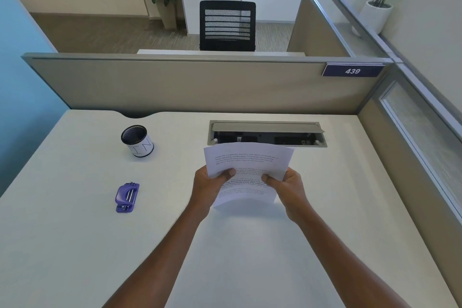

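Note:
A white printed sheet of paper [247,165] is held above the middle of the white desk [75,245], slightly bowed. My left hand [208,187] grips its left edge with the thumb on top of the page. My right hand [287,190] grips the right edge the same way. To the left, a purple hole punch [127,197] lies on the desk, well apart from both hands. Further back on the left stands a black mesh pen cup [137,141] with a white label.
An open cable tray [266,134] is set into the desk just behind the paper. Beige partition walls [175,85] close off the back and right side, with a sign reading 439 [352,71]. A black chair [227,25] and potted plants stand beyond.

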Motion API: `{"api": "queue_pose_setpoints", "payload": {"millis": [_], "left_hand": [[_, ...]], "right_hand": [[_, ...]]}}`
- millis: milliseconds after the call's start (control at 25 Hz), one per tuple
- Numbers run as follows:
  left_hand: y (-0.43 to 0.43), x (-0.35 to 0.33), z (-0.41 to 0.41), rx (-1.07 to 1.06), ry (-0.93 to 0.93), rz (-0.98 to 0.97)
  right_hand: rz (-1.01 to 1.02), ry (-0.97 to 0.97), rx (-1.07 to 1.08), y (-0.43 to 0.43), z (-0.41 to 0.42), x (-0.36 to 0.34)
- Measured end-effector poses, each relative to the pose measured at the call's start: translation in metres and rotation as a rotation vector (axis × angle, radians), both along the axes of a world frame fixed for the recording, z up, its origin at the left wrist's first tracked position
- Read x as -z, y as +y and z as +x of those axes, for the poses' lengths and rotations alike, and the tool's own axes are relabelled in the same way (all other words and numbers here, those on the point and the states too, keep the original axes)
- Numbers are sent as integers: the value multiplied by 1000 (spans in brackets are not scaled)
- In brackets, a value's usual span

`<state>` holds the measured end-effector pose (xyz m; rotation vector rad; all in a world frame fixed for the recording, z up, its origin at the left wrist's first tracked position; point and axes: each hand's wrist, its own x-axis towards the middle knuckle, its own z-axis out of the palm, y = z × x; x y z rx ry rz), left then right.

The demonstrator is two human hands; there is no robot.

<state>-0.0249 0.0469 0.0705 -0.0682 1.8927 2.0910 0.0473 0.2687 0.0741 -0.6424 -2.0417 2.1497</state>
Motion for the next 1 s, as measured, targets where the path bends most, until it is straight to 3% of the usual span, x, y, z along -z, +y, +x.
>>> {"api": "queue_pose_setpoints", "payload": {"millis": [200, 360, 560, 640, 800, 1000], "left_hand": [[-3, 0, -6, -70, -30, 60], [-16, -6, -19, -166, -138, 319], [-11, -5, -19, -245, -318, 529], [-4, -4, -15, -260, -393, 561], [-1, 4, -9, -281, -437, 560], [-33, 4, -29, -309, -354, 557]], "right_hand": [[-4, -58, -54, 10, 5, 14], [-50, -128, -53, 27, 14, 23], [-435, -68, 20, 15, 14, 21], [-499, -47, 23, 0, 9, 17], [-500, -44, 86, -16, -2, 12], [-392, -27, 78, 4, -4, 8]]}}
